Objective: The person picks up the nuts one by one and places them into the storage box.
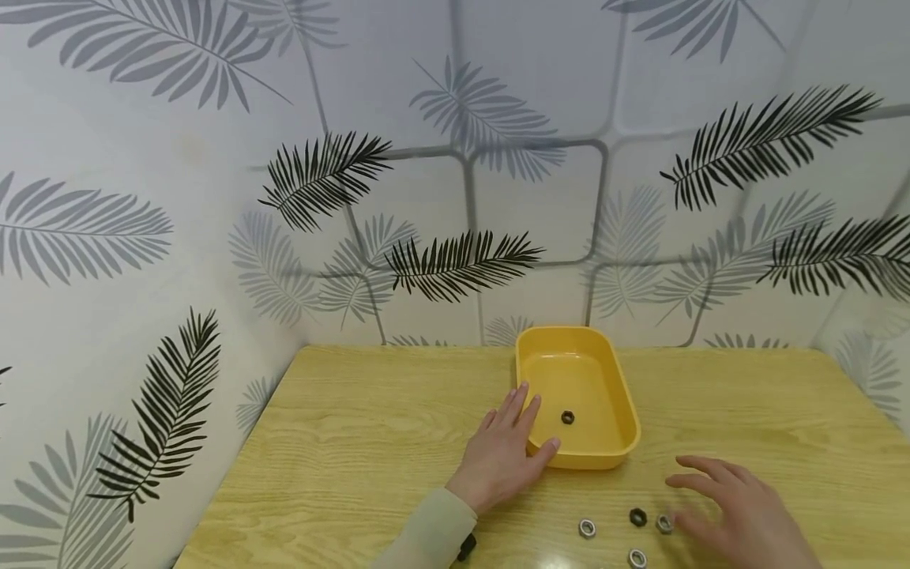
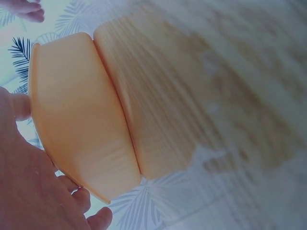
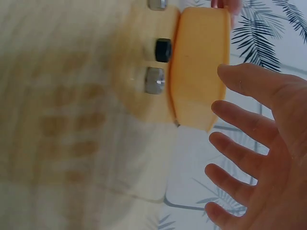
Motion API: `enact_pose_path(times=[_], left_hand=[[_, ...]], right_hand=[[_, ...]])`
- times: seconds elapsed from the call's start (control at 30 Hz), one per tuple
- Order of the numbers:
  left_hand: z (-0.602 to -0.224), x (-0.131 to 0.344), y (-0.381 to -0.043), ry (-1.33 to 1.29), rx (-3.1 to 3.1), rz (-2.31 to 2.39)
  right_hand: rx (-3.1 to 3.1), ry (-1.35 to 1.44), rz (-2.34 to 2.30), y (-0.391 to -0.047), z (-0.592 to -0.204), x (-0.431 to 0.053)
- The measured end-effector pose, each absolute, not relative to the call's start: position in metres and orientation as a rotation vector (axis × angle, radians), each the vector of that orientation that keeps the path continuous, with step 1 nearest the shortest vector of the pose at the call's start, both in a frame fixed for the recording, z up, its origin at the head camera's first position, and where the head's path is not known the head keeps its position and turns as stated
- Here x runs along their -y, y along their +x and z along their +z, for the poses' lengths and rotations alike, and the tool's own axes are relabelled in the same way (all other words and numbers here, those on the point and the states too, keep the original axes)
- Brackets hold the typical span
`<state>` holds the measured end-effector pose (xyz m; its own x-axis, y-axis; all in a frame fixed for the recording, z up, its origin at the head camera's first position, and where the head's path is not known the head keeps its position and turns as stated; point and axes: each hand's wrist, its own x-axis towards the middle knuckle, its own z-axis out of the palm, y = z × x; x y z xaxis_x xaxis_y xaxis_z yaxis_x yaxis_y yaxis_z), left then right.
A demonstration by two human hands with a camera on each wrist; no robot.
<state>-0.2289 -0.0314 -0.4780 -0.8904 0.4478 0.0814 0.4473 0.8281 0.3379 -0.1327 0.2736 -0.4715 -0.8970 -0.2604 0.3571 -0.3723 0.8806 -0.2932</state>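
A yellow tray [image 1: 618, 363] stands on the table with one black hex nut [image 1: 567, 417] on its floor. My left hand [image 1: 501, 454] rests on the tray's near left corner, fingers spread over the left rim and thumb at the near rim. To the right of the tray, my right hand [image 1: 742, 510] hovers with loosely bent fingers and holds nothing. Just left of its thumb lie a silver nut [image 1: 664, 523] and a black nut [image 1: 637, 518]. In the right wrist view the palm faces the tray's outer wall [image 3: 199, 67], fingers apart.
Two more silver nuts lie nearer the front: one [image 1: 586, 528] below the tray and another [image 1: 637, 559] close to the bottom of the head view. A leaf-patterned wall [image 1: 426, 197] rises behind the wooden table [image 1: 370, 419]. Beside the left sleeve shows a small dark object [image 1: 466, 547].
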Motion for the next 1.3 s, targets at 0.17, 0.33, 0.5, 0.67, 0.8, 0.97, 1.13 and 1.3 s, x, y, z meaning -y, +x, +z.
enact_pose_path(times=[0.17,0.33,0.5,0.67,0.8,0.97,1.13,1.3], left_hand=[[-0.477,0.031,-0.229,0.748,-3.003,0.552],[-0.475,0.032,-0.227,0.737,-3.006,0.547],[-0.475,0.032,-0.227,0.737,-3.01,0.558],[-0.476,0.032,-0.228,0.732,-3.01,0.556],[-0.476,0.032,-0.228,0.729,-3.015,0.55],[-0.476,0.033,-0.227,0.733,-3.011,0.551],[-0.475,0.033,-0.227,0.729,-3.008,0.562],[-0.476,0.033,-0.227,0.722,-3.01,0.566]], right_hand=[[2.881,0.408,0.493,-0.128,-0.483,-0.277],[3.042,0.339,0.503,-0.125,-0.492,-0.282],[3.109,0.33,0.535,-0.125,-0.5,-0.285],[3.105,0.352,0.543,-0.125,-0.505,-0.285],[3.024,0.415,0.513,-0.125,-0.505,-0.284],[2.944,0.463,0.5,-0.126,-0.502,-0.279],[3.026,0.43,0.512,-0.132,-0.497,-0.274],[3.058,0.409,0.502,-0.136,-0.494,-0.271]])
